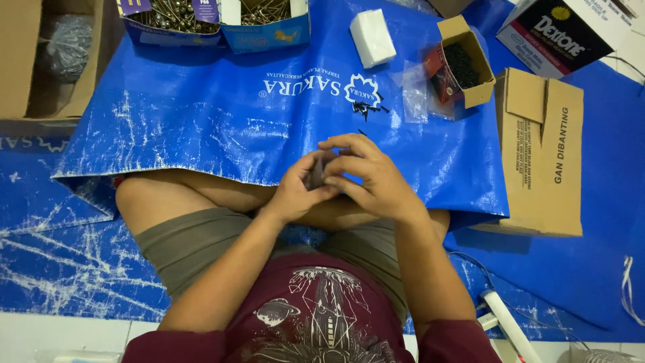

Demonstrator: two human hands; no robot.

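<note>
Two hands: the left hand and the right hand meet over the lap, fingers curled around a small dark thing held between them.
Grip: both hands are closed on that small thing; most of it is hidden, so I cannot tell what it is.
Far left of the grip: a brown box with a shiny bag inside.
Up and left of the grip: blue boxes of thin metal pieces, quite full.
Under the grip: a blue sheet over the knees.
Just above the grip: a few loose dark bits.
Up and right: a white block, an open box of dark bits, still full.
Right: a flat cardboard box.
How far: looks like lots left to do.
</note>
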